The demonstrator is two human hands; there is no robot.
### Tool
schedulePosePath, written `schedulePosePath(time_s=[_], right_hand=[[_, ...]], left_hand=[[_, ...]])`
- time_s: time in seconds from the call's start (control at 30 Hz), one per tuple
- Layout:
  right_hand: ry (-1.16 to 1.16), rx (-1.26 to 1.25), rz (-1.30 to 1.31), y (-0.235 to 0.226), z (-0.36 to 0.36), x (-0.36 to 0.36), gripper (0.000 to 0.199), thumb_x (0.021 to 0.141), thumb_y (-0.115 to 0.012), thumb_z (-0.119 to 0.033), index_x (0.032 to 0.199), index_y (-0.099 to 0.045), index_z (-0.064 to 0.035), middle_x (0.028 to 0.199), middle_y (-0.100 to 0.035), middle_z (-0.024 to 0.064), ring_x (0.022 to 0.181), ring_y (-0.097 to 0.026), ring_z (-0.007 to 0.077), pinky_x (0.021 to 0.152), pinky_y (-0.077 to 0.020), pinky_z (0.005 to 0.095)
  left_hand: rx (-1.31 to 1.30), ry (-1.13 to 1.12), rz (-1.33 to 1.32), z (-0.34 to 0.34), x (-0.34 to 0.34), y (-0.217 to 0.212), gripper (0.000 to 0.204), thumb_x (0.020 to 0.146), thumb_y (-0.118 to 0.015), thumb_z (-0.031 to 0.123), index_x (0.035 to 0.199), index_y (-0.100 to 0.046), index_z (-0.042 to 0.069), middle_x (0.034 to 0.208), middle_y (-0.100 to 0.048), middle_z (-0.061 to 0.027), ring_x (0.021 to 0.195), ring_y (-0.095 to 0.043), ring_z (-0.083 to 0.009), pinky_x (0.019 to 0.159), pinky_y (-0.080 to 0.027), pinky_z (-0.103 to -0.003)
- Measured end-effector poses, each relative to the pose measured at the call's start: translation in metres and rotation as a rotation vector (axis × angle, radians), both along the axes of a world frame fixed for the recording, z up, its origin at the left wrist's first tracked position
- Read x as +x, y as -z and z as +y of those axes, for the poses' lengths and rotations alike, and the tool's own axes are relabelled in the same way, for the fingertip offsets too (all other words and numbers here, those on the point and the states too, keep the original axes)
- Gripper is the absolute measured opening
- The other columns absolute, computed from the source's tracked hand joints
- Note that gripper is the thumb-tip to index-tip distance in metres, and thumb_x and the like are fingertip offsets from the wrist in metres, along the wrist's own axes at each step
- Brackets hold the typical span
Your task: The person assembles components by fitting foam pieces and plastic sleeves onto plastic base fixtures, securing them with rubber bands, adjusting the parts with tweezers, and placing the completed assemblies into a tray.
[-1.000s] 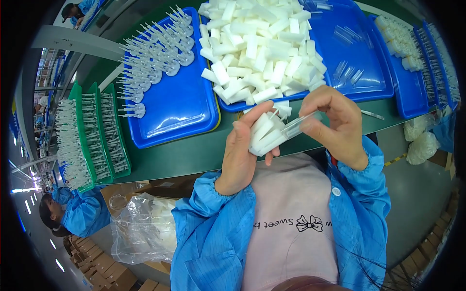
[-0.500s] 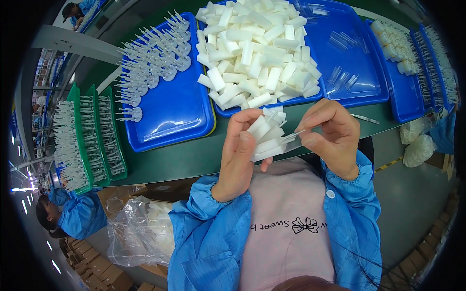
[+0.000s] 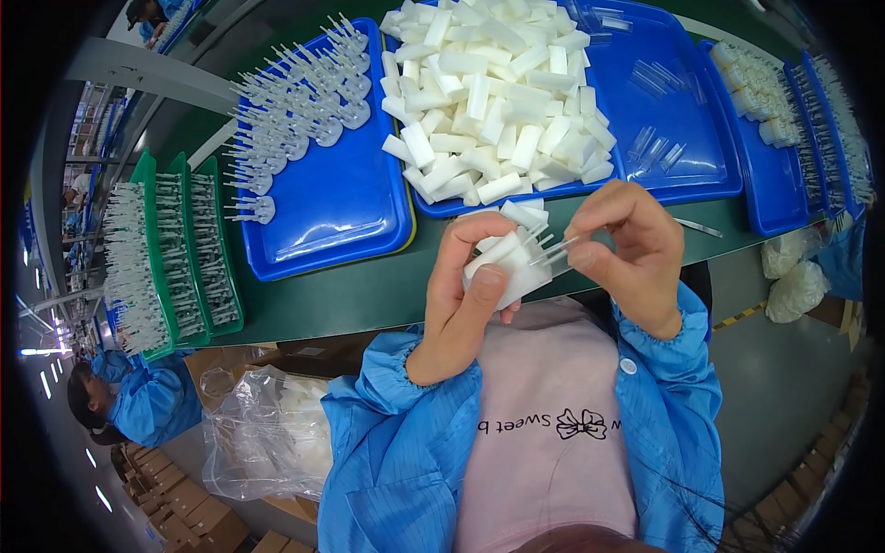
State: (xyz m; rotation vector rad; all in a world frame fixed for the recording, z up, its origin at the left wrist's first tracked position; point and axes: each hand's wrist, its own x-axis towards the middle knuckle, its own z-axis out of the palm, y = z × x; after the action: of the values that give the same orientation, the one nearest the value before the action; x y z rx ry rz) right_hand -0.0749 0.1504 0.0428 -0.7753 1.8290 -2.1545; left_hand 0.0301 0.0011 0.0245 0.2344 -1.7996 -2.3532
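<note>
Several white foam blocks point(image 3: 505, 262) are bunched in my left hand point(image 3: 463, 293), its fingers wrapped round them. Thin clear tubes point(image 3: 550, 251) stick out of the blocks on their right side. My right hand point(image 3: 629, 251) pinches the end of one of these tubes between thumb and forefinger, close beside the bunch. Just beyond my hands, a large heap of the same blocks point(image 3: 502, 101) fills a blue tray. Farther right, short clear tubes point(image 3: 656, 149) lie in small groups in another blue tray point(image 3: 691, 111).
To the left, a blue tray point(image 3: 323, 230) carries rows of white stemmed parts point(image 3: 313, 92). Green racks point(image 3: 198, 258) packed with similar parts stand at the far left. Tweezers point(image 3: 699, 227) lie near the table's right edge. A plastic bag point(image 3: 267, 433) sits in a carton below; a co-worker point(image 3: 138, 396) is at left.
My left hand has turned the foam bunch slightly, so the tubes point more up and right. My right fingers have shifted a little upward, still pinching at a tube's end.
</note>
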Motion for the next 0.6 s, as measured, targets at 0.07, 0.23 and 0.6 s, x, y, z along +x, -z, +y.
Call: schedulePosePath(time_s=[0.07,0.23,0.6], right_hand=[[-0.14,0.027,-0.084,-0.002,0.0,-0.005,0.02,0.07,-0.075,0.0,0.085,-0.062,0.0014,0.081,-0.061,0.0073,0.074,-0.06,0.0117,0.067,-0.0488,0.0236],[-0.177,0.201,0.258,-0.009,0.006,-0.009,0.023,0.07,-0.075,-0.001,0.09,-0.063,0.0005,0.086,-0.061,0.0084,0.073,-0.06,0.0142,0.067,-0.0477,0.024],[-0.067,0.298,0.5,0.003,0.002,-0.007,0.029,0.074,-0.067,-0.004,0.103,-0.064,-0.0018,0.093,-0.059,0.0109,0.084,-0.053,0.023,0.078,-0.0411,0.032]], left_hand=[[0.0,0.006,-0.015,-0.001,0.0,-0.002,0.046,0.095,-0.044,0.043,0.119,-0.041,0.003,0.102,-0.054,-0.0085,0.064,-0.051,-0.0099,0.049,-0.041,-0.021],[0.121,0.058,-0.1,-0.001,-0.001,-0.002,0.045,0.096,-0.044,0.042,0.123,-0.041,0.006,0.101,-0.054,-0.0071,0.065,-0.051,-0.0098,0.049,-0.039,-0.021],[0.318,0.014,-0.105,0.007,-0.01,0.006,0.044,0.099,-0.039,0.038,0.13,-0.038,0.007,0.11,-0.05,-0.0056,0.075,-0.048,-0.0087,0.058,-0.041,-0.022]])
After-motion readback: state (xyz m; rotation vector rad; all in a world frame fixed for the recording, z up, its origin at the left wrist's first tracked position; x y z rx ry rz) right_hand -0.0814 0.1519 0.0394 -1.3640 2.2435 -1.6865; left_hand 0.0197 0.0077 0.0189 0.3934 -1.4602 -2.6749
